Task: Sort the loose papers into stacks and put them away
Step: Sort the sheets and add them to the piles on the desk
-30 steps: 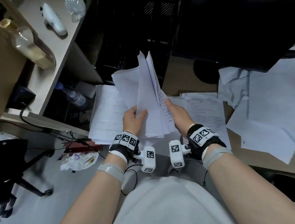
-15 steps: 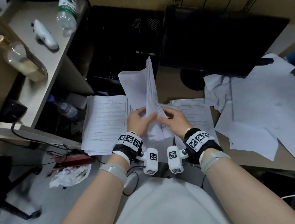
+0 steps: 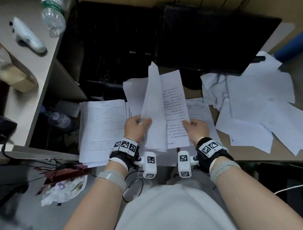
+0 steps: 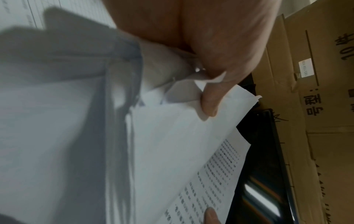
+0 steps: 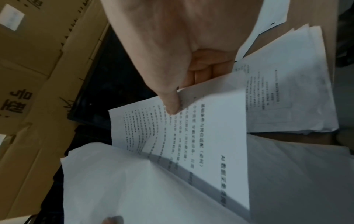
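Dark monitor (image 3: 214, 42), water bottle (image 3: 53, 15)

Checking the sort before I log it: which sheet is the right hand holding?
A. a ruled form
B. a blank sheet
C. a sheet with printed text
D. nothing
C: the right hand pinches the printed sheet by its edge, thumb on the lines of text; the left hand holds the other sheets.

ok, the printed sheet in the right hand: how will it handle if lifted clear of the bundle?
Likely floppy: the printed sheet, pinched by the right hand, already curves. Probably very light. It may slide off easily, since the left hand holds the fanned bundle loosely.
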`<state>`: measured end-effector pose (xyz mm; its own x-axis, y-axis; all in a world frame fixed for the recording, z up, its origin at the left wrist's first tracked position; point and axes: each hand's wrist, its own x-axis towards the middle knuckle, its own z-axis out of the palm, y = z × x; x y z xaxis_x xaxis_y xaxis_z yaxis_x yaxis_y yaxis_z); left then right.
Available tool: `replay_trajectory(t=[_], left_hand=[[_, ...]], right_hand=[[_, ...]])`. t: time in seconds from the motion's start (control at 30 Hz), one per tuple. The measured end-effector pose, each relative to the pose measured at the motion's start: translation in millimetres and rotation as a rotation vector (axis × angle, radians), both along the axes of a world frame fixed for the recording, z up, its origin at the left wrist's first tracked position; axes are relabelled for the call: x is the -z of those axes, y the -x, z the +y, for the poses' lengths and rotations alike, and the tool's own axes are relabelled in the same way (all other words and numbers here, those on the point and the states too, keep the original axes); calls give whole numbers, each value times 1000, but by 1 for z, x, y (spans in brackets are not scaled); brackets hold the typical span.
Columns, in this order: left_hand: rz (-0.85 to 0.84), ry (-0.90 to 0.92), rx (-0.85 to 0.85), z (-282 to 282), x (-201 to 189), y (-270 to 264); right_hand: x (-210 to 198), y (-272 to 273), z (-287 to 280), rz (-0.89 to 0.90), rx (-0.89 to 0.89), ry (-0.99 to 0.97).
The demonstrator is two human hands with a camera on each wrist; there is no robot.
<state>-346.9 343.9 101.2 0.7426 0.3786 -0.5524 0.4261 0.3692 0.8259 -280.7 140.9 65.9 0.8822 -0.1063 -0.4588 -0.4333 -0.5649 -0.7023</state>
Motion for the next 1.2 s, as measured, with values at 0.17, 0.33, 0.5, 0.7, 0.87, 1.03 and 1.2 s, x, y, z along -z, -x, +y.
replay_trajectory(t=[0.17, 0.33, 0.5, 0.7, 0.87, 1.03, 1.2], left_hand=[[-6, -4, -13, -11, 1, -8], [-13, -87, 16, -43, 4, -20], [56, -159, -47, -83, 15, -40], [133, -206, -247, -133, 26, -59], [203, -270, -286, -165, 43, -51], [248, -343, -333, -170, 43, -39], [260, -433, -353, -158, 41, -31]], right_hand=[[4, -7, -12, -19, -5, 20], [13, -20, -44, -51, -10, 56], [21, -44, -103, -73, 23, 86], [60, -63, -192, 140, 26, 170], [95, -60, -212, 249, -27, 174], [104, -65, -203, 270, -96, 137], [113, -71, -183, 278, -167, 160]])
